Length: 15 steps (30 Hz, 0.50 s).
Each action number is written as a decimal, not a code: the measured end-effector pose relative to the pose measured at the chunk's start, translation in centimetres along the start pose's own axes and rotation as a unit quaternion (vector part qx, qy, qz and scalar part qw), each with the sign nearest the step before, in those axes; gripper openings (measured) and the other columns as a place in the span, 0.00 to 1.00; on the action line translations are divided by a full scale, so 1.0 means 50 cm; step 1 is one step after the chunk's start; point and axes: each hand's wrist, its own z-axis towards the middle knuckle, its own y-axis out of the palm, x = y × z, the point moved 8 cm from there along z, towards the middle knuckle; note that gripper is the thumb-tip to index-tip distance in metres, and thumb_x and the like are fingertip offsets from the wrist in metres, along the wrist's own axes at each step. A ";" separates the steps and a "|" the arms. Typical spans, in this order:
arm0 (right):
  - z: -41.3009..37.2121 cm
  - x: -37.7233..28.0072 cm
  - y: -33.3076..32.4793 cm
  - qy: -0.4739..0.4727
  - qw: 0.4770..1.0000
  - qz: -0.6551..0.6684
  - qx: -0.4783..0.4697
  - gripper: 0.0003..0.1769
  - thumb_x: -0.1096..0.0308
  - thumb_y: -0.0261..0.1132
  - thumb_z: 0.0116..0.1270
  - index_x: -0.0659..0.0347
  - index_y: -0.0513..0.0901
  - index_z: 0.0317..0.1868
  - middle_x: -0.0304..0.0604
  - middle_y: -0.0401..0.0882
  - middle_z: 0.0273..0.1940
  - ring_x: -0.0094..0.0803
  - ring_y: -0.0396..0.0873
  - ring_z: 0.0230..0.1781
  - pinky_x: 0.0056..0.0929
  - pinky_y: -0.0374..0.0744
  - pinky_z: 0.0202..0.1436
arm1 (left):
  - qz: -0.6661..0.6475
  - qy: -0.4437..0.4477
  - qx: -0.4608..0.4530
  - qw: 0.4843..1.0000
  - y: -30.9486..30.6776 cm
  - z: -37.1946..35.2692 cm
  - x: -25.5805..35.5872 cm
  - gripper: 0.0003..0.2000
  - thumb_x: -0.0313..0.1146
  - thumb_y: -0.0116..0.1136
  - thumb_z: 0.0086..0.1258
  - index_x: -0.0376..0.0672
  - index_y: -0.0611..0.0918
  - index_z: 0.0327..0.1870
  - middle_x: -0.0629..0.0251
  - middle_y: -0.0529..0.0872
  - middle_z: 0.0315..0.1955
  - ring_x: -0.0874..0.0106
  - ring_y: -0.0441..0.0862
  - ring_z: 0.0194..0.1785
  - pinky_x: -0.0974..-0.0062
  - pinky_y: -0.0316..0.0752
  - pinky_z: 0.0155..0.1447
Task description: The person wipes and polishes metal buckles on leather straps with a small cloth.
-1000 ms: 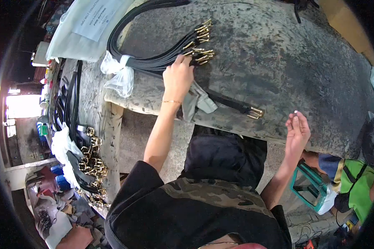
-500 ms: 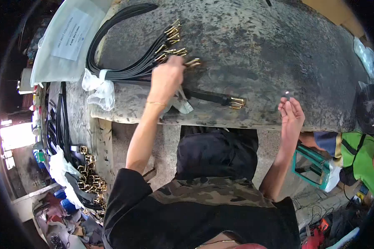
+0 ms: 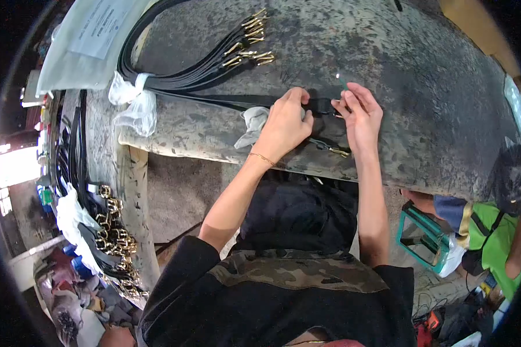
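Note:
On the worn dark surface, my left hand (image 3: 286, 122) is closed on a black belt, with a light grey cloth (image 3: 255, 124) bunched at its wrist side. My right hand (image 3: 362, 115) is closed at the belt's buckle end, and a thin object with a bright tip sticks up from its fingers. Another buckle end (image 3: 338, 151) lies just below, near the table edge. Up and to the left, a bundle of black belts (image 3: 185, 81) with gold buckles (image 3: 255, 37) is tied by clear plastic (image 3: 136, 104).
A labelled white bag (image 3: 87, 52) lies at the upper left. More belts with gold buckles (image 3: 118, 248) hang at the left. Clear plastic (image 3: 516, 104) lies at the far right. Lower right are a person in green (image 3: 498, 254) and a green frame (image 3: 425, 237).
My left hand has moved right, from the bundle to the single belt. My right hand has come left and up to the buckle end. The camera view has shifted slightly.

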 end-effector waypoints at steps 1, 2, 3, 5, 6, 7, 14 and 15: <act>0.004 0.016 -0.003 -0.004 1.000 -0.005 0.007 0.11 0.78 0.64 0.70 0.72 0.79 0.52 0.42 0.80 0.38 0.25 0.79 0.35 0.37 0.87 0.51 | 0.032 -0.047 -0.027 0.998 -0.005 -0.008 -0.014 0.09 0.25 0.63 0.62 0.34 0.81 0.42 0.50 0.87 0.35 0.51 0.85 0.41 0.60 0.78 0.46; 0.002 0.023 -0.006 -0.001 1.000 -0.005 0.003 0.11 0.78 0.64 0.70 0.72 0.79 0.52 0.42 0.80 0.38 0.25 0.79 0.35 0.37 0.87 0.51 | 0.063 -0.092 -0.055 0.992 -0.009 -0.015 -0.030 0.10 0.26 0.63 0.62 0.34 0.81 0.43 0.50 0.87 0.33 0.51 0.86 0.40 0.60 0.79 0.47; -0.001 0.020 -0.014 -0.010 1.000 0.014 0.005 0.11 0.78 0.63 0.71 0.72 0.79 0.51 0.42 0.79 0.37 0.25 0.79 0.35 0.39 0.87 0.53 | 0.032 -0.071 -0.044 0.996 -0.014 -0.019 -0.029 0.10 0.27 0.63 0.63 0.34 0.82 0.44 0.50 0.87 0.30 0.51 0.86 0.39 0.60 0.79 0.46; -0.007 0.017 -0.021 -0.022 0.999 0.038 0.013 0.10 0.79 0.61 0.71 0.71 0.79 0.51 0.41 0.78 0.36 0.25 0.78 0.35 0.43 0.87 0.56 | 0.045 -0.077 -0.043 0.995 -0.010 -0.021 -0.026 0.10 0.28 0.64 0.64 0.34 0.82 0.43 0.50 0.87 0.30 0.51 0.86 0.38 0.60 0.79 0.46; -0.006 0.016 -0.015 -0.023 0.999 0.038 0.010 0.10 0.79 0.61 0.71 0.71 0.79 0.51 0.41 0.78 0.36 0.25 0.78 0.35 0.43 0.87 0.56 | 0.058 -0.080 -0.044 0.994 -0.008 -0.015 -0.020 0.10 0.29 0.64 0.64 0.34 0.83 0.43 0.50 0.87 0.30 0.50 0.86 0.37 0.60 0.79 0.45; -0.006 0.016 -0.014 -0.021 0.999 0.041 0.020 0.10 0.79 0.61 0.72 0.71 0.78 0.52 0.41 0.78 0.36 0.25 0.78 0.35 0.44 0.86 0.56 | 0.079 -0.088 -0.057 0.991 -0.001 -0.006 -0.021 0.13 0.34 0.66 0.64 0.34 0.84 0.45 0.50 0.87 0.28 0.50 0.86 0.36 0.58 0.79 0.45; -0.005 0.015 -0.027 0.002 0.997 0.077 0.022 0.10 0.79 0.60 0.72 0.71 0.78 0.52 0.42 0.78 0.37 0.26 0.77 0.35 0.49 0.85 0.60 | 0.045 -0.118 -0.124 0.984 0.033 0.060 -0.045 0.17 0.39 0.65 0.64 0.40 0.86 0.50 0.48 0.88 0.29 0.49 0.86 0.39 0.57 0.81 0.50; -0.005 0.014 -0.027 0.004 0.997 0.077 0.022 0.10 0.79 0.60 0.72 0.71 0.78 0.52 0.42 0.77 0.36 0.26 0.77 0.35 0.50 0.84 0.60 | 0.018 -0.127 -0.143 0.981 0.039 0.057 -0.046 0.14 0.36 0.64 0.63 0.40 0.88 0.47 0.50 0.88 0.31 0.51 0.87 0.38 0.57 0.81 0.49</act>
